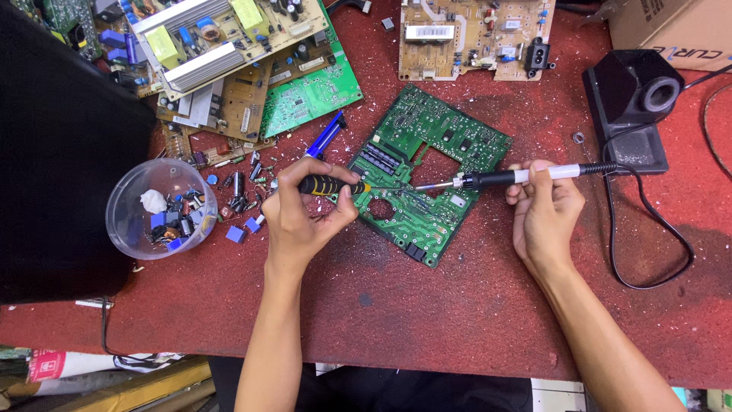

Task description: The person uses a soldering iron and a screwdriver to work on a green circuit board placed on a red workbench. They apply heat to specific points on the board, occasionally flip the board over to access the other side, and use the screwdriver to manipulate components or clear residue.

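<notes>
The green board (427,172) lies flat on the red surface (427,320). At its left edge the left hand (301,217) grips a screwdriver (329,185); at its right the right hand (543,210) pinches a soldering iron (503,178). Both tips meet near the board's middle, so steady wrists and a light, brief touch probably serve best.

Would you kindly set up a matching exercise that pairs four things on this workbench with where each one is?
Things:
1. soldering iron
2. black-and-yellow screwdriver
3. clear plastic bowl
4. soldering iron stand

Places:
A. at the left of the red bench, holding loose small parts
B. in the left hand
C. at the upper right, beside a cardboard box
D. in the right hand, tip on the green circuit board

Pairs: 1-D, 2-B, 3-A, 4-C
</notes>
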